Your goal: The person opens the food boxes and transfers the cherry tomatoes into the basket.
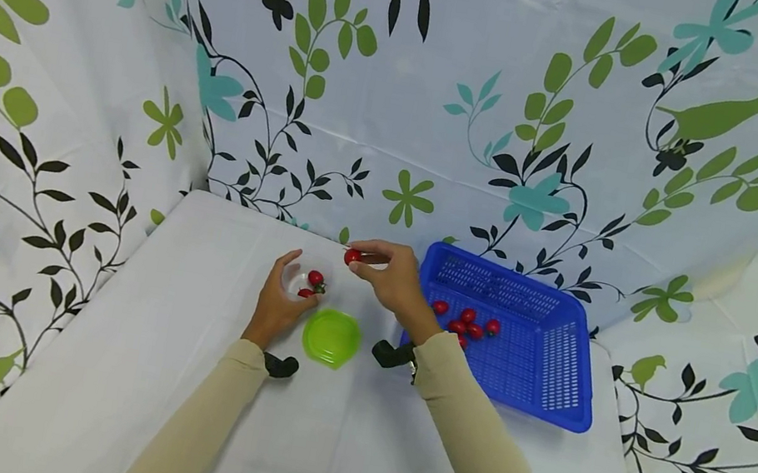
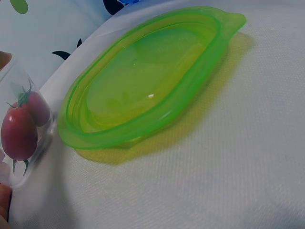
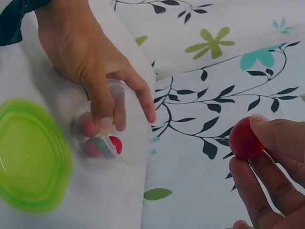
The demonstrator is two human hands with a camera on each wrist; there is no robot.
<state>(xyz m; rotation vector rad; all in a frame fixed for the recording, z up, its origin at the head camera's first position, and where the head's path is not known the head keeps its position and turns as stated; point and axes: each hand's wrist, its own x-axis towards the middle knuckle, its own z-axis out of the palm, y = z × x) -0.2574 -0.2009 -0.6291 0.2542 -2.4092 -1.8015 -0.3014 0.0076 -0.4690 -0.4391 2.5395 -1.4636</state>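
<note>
My left hand [image 1: 278, 308] grips a small clear plastic container [image 3: 138, 133] that stands on the table. Inside it lie a few red cherry tomatoes [image 2: 20, 136] with green stems. To the right of it, my right hand [image 1: 396, 280] pinches one cherry tomato [image 3: 246, 139] between thumb and fingers, held up off the table. A translucent green lid [image 1: 331, 338] lies by itself close to the left hand, its raised rim and tab plain in the left wrist view.
A blue plastic basket [image 1: 556, 352] with perforated walls stands to the right, holding several more cherry tomatoes [image 1: 468, 316] toward its left side. White cloth [image 1: 326, 447] covers the table. Curtains [image 1: 398, 130] printed with leaves and birds hang behind and at both sides.
</note>
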